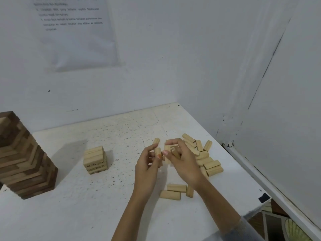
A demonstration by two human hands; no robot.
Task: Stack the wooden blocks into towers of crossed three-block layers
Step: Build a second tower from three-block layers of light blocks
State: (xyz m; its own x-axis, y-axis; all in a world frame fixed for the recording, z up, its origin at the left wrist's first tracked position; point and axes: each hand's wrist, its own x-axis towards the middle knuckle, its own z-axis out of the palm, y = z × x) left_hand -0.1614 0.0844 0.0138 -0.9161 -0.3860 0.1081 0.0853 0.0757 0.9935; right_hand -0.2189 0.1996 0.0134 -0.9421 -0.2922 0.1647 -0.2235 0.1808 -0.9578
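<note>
- Over the middle of the white speckled desk (pixel 86 206), in the head view, both bare hands hover close together above the surface.
- The left grip (pixel 147 166) has curled fingers pinching one short pale wooden block (pixel 157 152), held nearly upright between thumb and fingertips.
- The right grip (pixel 184 162) curls round a second pale block with dark printed marks (pixel 174 152). A further block seems to sit between the hands, but I cannot tell who holds it.
- A heap of loose pale blocks (pixel 206 160) lies just behind the right grip, and three stray pale blocks (pixel 175 188) lie nearer the person.
- A small started tower of pale blocks (pixel 95 160) stands to the left, well apart from the hands. A tall tower of dark and light wood (pixel 22 162) stands at the desk's left edge.
- These blocks look light, stiff and smooth, so likely easy to lift yet quick to slide.
- Pinching a block across its long sides near the middle should keep it level, and a gentle release should spare the layers beneath.
</note>
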